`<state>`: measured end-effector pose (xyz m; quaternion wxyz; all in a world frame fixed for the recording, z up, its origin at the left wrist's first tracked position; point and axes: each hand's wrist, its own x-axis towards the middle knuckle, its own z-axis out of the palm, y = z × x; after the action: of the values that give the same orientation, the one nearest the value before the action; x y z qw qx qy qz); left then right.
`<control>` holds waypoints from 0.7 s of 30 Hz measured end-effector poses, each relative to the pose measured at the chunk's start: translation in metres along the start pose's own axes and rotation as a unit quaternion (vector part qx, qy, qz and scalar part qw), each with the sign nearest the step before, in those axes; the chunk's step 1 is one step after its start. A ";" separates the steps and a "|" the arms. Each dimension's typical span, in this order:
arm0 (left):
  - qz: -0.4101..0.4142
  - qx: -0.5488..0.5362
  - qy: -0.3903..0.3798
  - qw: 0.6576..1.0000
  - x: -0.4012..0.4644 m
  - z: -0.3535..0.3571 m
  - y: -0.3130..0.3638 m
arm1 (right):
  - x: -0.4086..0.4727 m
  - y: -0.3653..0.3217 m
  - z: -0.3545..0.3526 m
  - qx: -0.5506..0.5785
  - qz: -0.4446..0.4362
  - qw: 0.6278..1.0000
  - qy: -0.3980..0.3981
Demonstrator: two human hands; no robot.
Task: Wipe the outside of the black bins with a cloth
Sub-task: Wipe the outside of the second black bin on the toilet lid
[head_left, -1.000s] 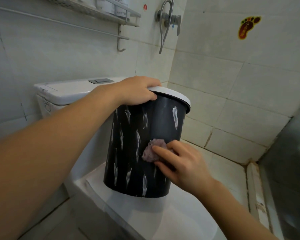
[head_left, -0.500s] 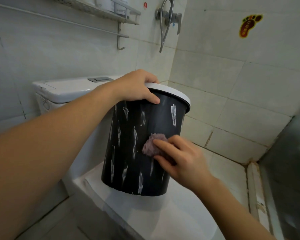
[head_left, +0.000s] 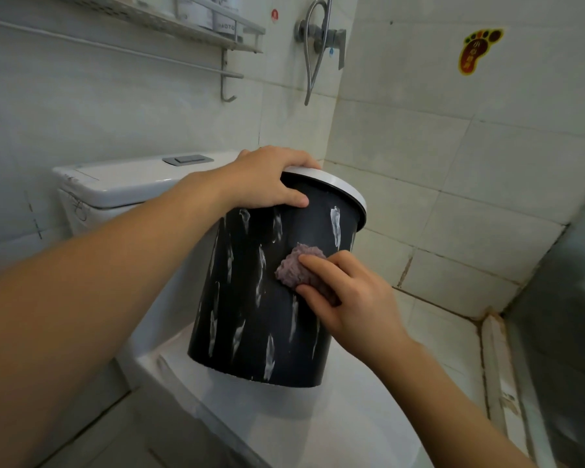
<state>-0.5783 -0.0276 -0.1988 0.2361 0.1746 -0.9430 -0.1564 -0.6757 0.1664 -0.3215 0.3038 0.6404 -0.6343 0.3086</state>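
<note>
While left hand (head_left: 267,179) gripped bin (head_left: 260,298) rim, right hand (head_left: 352,298) pinched cloth (head_left: 296,266) against near side; white smears everywhere, lots left tbh.

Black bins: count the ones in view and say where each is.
1. The black plastic bin with a white rim stands tilted on the closed white toilet lid, held at its rim by the left hand. Others may be out of view.
</note>
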 end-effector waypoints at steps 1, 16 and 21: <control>0.000 -0.006 -0.006 1.000 -0.001 0.000 -0.001 | -0.004 -0.002 0.001 0.001 -0.003 1.000 -0.004; 0.017 0.061 -0.024 0.998 0.001 0.003 -0.009 | -0.011 -0.007 -0.002 0.005 -0.029 0.999 -0.039; 0.011 0.044 -0.028 0.999 0.000 0.004 -0.010 | -0.034 -0.006 0.001 0.008 -0.100 0.993 -0.067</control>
<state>-0.5774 -0.0358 -0.2057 0.2037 0.1699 -0.9571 -0.1165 -0.6700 0.1870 -0.3489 0.2844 0.7223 -0.5835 0.2384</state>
